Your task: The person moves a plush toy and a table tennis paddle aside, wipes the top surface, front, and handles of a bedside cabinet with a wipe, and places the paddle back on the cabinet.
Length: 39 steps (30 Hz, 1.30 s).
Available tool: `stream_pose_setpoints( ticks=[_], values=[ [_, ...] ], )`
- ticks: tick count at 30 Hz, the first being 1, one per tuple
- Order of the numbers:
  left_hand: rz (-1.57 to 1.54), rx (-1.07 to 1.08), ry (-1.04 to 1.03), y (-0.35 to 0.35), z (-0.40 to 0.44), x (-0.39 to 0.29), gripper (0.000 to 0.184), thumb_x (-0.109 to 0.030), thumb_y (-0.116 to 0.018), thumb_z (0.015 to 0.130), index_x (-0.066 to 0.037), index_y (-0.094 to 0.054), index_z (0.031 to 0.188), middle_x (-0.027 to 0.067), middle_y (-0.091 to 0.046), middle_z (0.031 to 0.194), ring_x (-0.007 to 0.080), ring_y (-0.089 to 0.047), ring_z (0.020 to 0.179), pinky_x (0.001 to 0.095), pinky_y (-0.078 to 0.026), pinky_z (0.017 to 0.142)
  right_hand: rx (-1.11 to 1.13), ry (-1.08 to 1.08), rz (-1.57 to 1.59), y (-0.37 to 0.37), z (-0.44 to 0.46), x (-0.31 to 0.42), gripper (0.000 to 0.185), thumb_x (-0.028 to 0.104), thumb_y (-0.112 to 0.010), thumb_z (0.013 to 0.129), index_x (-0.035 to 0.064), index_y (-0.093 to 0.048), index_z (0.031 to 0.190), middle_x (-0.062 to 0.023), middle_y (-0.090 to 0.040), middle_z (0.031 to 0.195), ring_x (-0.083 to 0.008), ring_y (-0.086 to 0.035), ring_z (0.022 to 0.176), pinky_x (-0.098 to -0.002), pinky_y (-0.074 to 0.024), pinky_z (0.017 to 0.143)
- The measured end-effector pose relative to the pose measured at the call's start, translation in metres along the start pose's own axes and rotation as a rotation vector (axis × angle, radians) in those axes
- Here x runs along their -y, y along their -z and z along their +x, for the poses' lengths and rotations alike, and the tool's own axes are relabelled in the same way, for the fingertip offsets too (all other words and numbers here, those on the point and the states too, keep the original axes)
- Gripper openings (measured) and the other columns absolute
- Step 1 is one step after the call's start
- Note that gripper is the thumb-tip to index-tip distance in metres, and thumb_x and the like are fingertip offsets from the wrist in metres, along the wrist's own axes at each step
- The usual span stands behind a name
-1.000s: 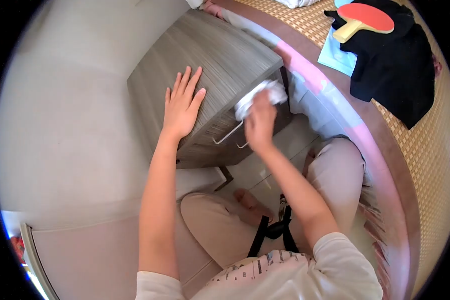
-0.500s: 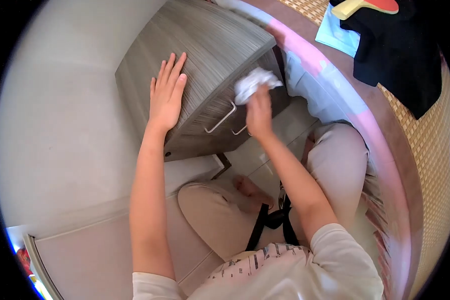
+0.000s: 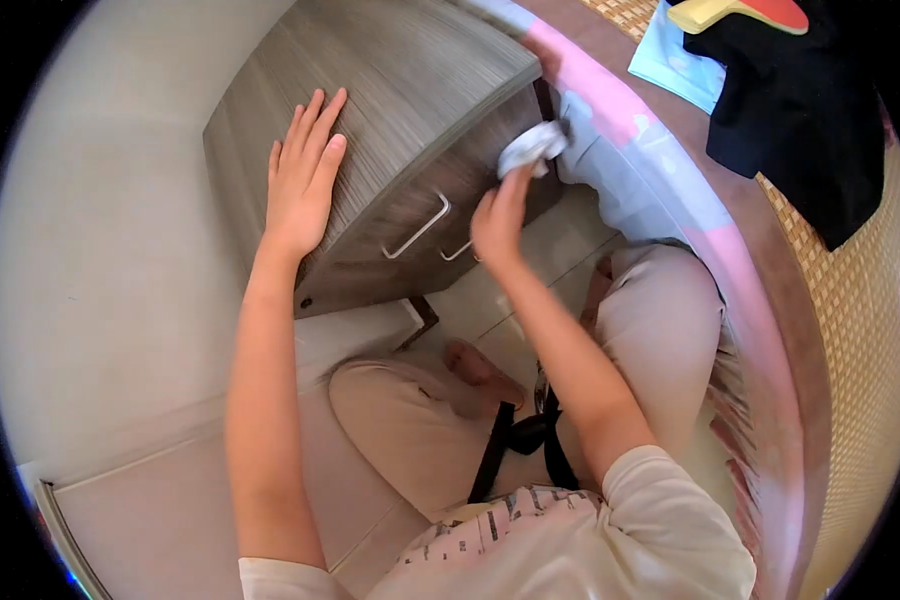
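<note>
A grey wood-grain cabinet stands in front of me, with metal drawer handles on its front. My left hand lies flat on the cabinet top near its left edge, fingers stretched out. In my right hand is a crumpled white cloth, gripped at the fingertips. The cloth is at the far right part of the drawer front, beside the bed skirt, and slightly blurred. The finger ends are partly hidden by it.
A bed with a pink and blue skirt and a woven mat curves along the right. On it lie a table tennis paddle, black clothing and a light blue item. A pale wall borders the left.
My right hand has moved the cloth across the drawer front, further from the handles and toward the bed side. My left hand remains flat on the top. The whole view has shifted slightly.
</note>
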<state>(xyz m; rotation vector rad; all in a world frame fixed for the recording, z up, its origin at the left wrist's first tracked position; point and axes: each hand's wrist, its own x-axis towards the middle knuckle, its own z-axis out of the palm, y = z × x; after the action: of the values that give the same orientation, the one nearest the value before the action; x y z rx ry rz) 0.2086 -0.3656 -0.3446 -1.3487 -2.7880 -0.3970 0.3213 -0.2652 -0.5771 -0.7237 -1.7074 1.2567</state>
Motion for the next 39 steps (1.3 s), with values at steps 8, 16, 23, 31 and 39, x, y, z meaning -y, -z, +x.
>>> stream_pose_setpoints(
  ticks=[8, 16, 23, 31, 39],
  values=[
    [0.018, -0.004, 0.001, 0.001, -0.001, -0.001, 0.051, -0.045, -0.034, 0.102, -0.026, -0.04, 0.149, 0.0064, -0.029, 0.159, 0.0251, -0.019, 0.149, 0.0501, -0.008, 0.12, 0.241, 0.012, 0.049, -0.03, -0.092, 0.013, 0.068, -0.015, -0.04, 0.076, -0.0196, -0.023, 0.141, -0.04, -0.006, 0.153, -0.0518, -0.007, 0.144, -0.0521, -0.0087, 0.12],
    [0.022, 0.0, 0.01, 0.003, -0.001, -0.002, 0.05, -0.042, -0.037, 0.101, -0.027, -0.041, 0.148, 0.0063, -0.029, 0.159, 0.0249, -0.019, 0.149, 0.0499, -0.009, 0.12, 0.218, 0.37, -0.095, 0.016, -0.036, -0.005, 0.032, -0.009, -0.06, 0.073, 0.0083, -0.071, 0.098, -0.0152, -0.039, 0.152, -0.0453, -0.03, 0.141, -0.0543, -0.0268, 0.115],
    [0.022, -0.014, 0.016, 0.001, -0.002, 0.001, 0.05, -0.044, -0.039, 0.101, -0.027, -0.041, 0.148, 0.0074, -0.03, 0.158, 0.0257, -0.02, 0.148, 0.0502, -0.009, 0.119, 0.088, 0.383, -0.111, 0.02, -0.025, 0.0, 0.012, 0.006, -0.069, 0.077, 0.0111, -0.074, 0.086, -0.0138, -0.051, 0.144, -0.0427, -0.038, 0.137, -0.0482, -0.0341, 0.107],
    [0.013, -0.059, 0.003, -0.001, -0.003, 0.003, 0.052, -0.047, -0.043, 0.099, -0.027, -0.044, 0.146, 0.008, -0.032, 0.157, 0.0271, -0.023, 0.147, 0.051, -0.009, 0.119, -0.5, -0.059, 0.285, 0.024, 0.029, 0.003, 0.027, 0.0, -0.069, 0.084, -0.0004, -0.069, 0.111, -0.0157, -0.059, 0.128, -0.0287, -0.056, 0.116, -0.0396, -0.0446, 0.099],
    [0.042, -0.096, -0.006, -0.004, -0.004, 0.007, 0.053, -0.051, -0.043, 0.097, -0.028, -0.044, 0.146, 0.008, -0.033, 0.157, 0.0275, -0.023, 0.147, 0.0523, -0.011, 0.119, -0.162, 0.243, 0.151, 0.001, -0.027, 0.079, 0.03, 0.002, -0.078, 0.077, -0.0009, -0.071, 0.106, -0.0126, -0.064, 0.111, -0.0287, -0.058, 0.108, -0.0379, -0.0445, 0.098]
  ],
)
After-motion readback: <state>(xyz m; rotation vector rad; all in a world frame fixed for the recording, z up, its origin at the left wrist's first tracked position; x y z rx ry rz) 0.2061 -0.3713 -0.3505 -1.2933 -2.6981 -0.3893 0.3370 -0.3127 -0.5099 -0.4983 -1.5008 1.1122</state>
